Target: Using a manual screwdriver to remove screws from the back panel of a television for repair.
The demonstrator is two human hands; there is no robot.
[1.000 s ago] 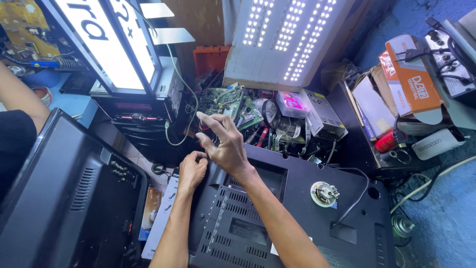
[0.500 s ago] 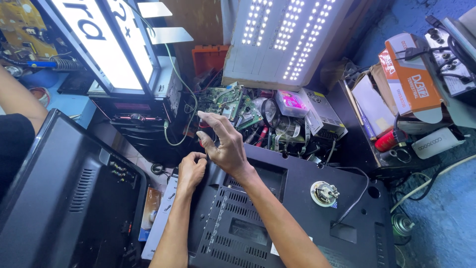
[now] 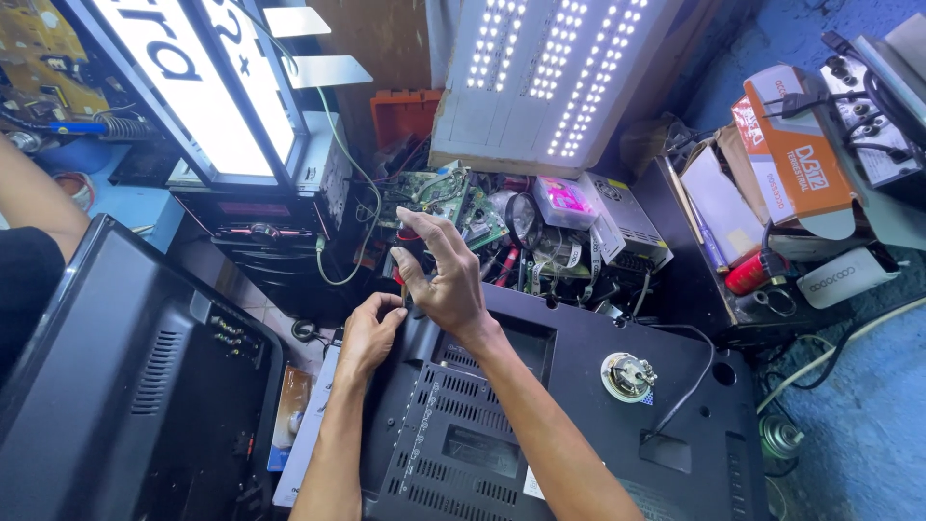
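A black TV back cover [image 3: 579, 425] lies face down in front of me. Both hands work at its far left corner. My left hand [image 3: 369, 335] has its fingers curled and pinched at the cover's edge, around the foot of a thin tool [image 3: 404, 295] that stands between the hands. My right hand [image 3: 442, 273] sits over the top of that tool with its fingers raised and spread. The palm hides the tool's handle, so I cannot tell whether this hand grips it.
A second black TV [image 3: 116, 386] leans at the left, beside another person's arm [image 3: 29, 198]. Behind are a lit sign box [image 3: 193, 87], an LED panel [image 3: 550, 77], circuit boards [image 3: 434, 193] and a metal power supply [image 3: 627, 227]. A round metal part [image 3: 627, 374] rests on the cover. A cardboard box [image 3: 791, 154] stands at the right.
My right hand's fingers have lifted and spread wider above the corner. The left hand has stayed at the cover's edge.
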